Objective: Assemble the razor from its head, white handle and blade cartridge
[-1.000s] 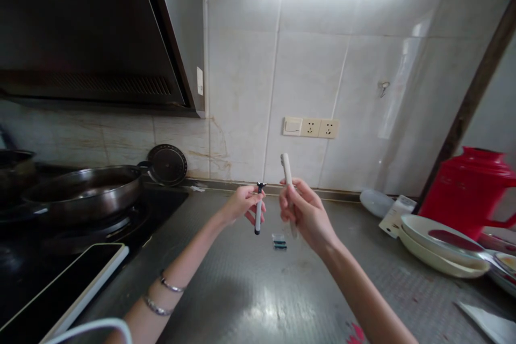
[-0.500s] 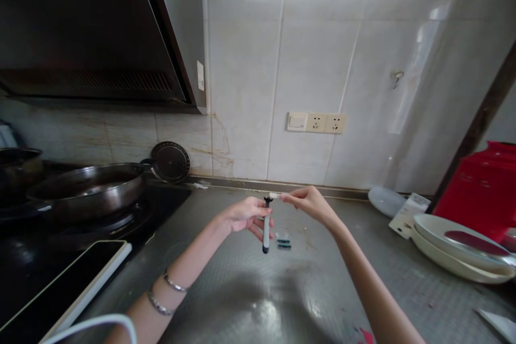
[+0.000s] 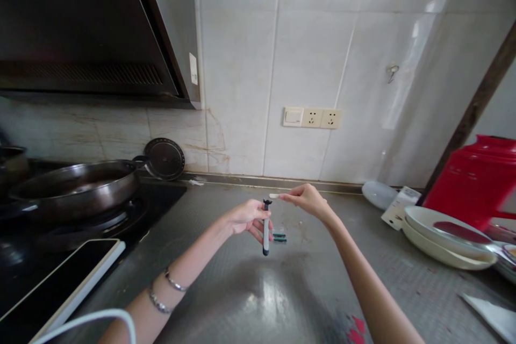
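My left hand [image 3: 246,218] is closed around a razor handle [image 3: 266,232], grey with a black forked top and a black lower end. The handle stands nearly upright above the counter. My right hand [image 3: 306,200] pinches a small, flat white piece [image 3: 273,196] by one end. Its free end is just above and to the right of the forked top; whether they touch I cannot tell. Behind the handle, two dark green strips [image 3: 279,237], which look like razor cartridges in clear plastic, lie on the metal counter [image 3: 226,290].
On the left, a steel pan [image 3: 80,183] rests on the black stove, with a phone-like slab [image 3: 60,290] and a white cable [image 3: 88,316] in front. At right are stacked pans [image 3: 443,247], a white card [image 3: 401,208], a clear dish [image 3: 379,194] and a red container [image 3: 471,183].
The view has shifted slightly. My right hand has lifted the white piece a little away from the handle's top. Both hands keep their holds.
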{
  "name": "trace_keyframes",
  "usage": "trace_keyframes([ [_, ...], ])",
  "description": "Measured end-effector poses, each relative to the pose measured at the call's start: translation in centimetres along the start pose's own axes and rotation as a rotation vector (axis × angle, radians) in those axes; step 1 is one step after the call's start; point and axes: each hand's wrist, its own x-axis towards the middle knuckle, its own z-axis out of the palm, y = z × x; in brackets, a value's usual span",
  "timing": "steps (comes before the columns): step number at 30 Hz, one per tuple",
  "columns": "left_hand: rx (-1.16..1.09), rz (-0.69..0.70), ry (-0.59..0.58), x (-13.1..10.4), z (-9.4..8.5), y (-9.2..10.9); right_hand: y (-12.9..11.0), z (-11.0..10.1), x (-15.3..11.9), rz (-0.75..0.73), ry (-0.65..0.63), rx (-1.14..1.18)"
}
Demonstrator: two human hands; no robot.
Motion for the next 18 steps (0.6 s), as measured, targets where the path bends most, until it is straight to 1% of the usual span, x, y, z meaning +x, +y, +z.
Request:
trace_keyframes([
  [1,0.003,-0.001,0.010,0.1,0.1,-0.1,0.0,0.0,0.0,0.001,0.008,0.002],
  [2,0.006,-0.002,0.017,0.2,0.3,-0.3,0.1,0.0,0.0,-0.007,-0.014,0.024],
  [5,0.007,0.008,0.024,0.4,0.6,-0.4,-0.1,0.1,-0.1,-0.050,-0.152,0.091],
  [6,0.005,0.012,0.028,0.4,0.7,-0.5,-0.1,0.1,-0.1,-0.050,-0.155,0.075],
  [10,0.001,0.025,0.052,0.4,1.0,-0.5,-0.3,0.0,-0.1,-0.023,0.022,-0.029],
  [11,0.001,0.029,0.057,0.4,1.1,-0.4,-0.3,-0.1,-0.2,-0.033,0.019,-0.015],
  [14,0.001,0.046,0.066,0.4,1.2,-0.4,-0.5,-0.2,-0.3,-0.091,-0.126,0.061],
  [15,0.002,0.048,0.068,0.4,1.3,-0.4,-0.6,-0.2,-0.3,-0.096,-0.151,0.063],
  [16,0.004,0.046,0.072,0.4,1.3,-0.4,-0.6,-0.1,-0.3,-0.093,-0.137,0.049],
  [18,0.016,0.034,0.082,0.4,1.4,-0.4,-0.7,0.1,-0.3,-0.079,-0.012,0.000],
])
